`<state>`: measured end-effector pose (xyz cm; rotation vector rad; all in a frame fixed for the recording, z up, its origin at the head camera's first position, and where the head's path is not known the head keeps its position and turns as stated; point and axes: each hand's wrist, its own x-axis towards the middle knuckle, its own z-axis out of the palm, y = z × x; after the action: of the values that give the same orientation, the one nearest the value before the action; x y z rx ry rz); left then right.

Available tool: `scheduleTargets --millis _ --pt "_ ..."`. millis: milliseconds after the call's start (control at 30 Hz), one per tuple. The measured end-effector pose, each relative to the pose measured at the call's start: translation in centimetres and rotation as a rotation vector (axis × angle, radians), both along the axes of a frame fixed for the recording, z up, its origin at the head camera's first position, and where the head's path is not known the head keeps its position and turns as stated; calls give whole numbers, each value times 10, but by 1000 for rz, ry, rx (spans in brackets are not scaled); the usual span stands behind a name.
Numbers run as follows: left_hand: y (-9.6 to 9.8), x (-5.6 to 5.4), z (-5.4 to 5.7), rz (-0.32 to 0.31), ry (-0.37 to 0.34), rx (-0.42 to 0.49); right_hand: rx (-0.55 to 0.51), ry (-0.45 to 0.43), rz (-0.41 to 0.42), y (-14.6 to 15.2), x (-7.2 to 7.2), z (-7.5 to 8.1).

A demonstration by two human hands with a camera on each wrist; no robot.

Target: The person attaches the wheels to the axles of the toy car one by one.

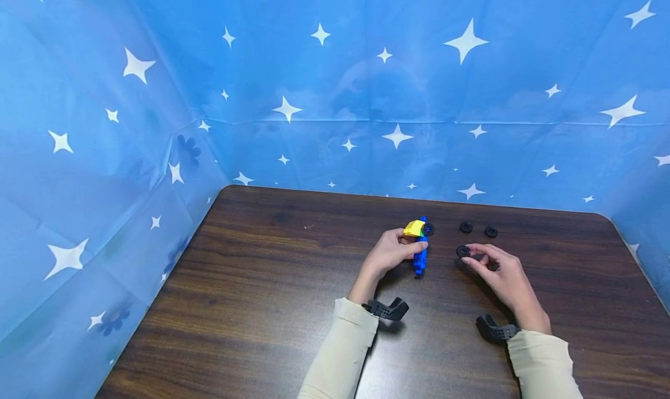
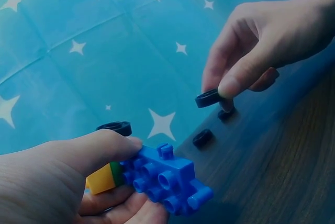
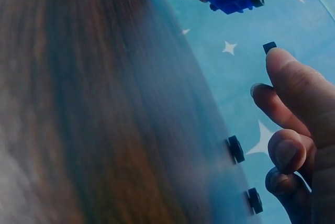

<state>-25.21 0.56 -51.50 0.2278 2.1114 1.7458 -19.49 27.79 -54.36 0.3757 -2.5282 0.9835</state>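
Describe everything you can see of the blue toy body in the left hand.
The blue toy body is elongated and blocky, apparently plastic, with round studs, a small peg and a rounded bar at one end. Towards its other end are a green part, a yellow part and one visible black wheel. The left hand grips it between thumb and fingers, covering some of it. In the head view it points lengthwise away from the person.

The blue toy [image 2: 162, 167] looks plastic, the table [image 1: 251, 288] glossy wood.
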Motion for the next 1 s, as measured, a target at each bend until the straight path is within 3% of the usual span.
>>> scheduleTargets --millis 1000 --pt "7 1 2 39 -42 28 -26 89 122 -20 -3 0"
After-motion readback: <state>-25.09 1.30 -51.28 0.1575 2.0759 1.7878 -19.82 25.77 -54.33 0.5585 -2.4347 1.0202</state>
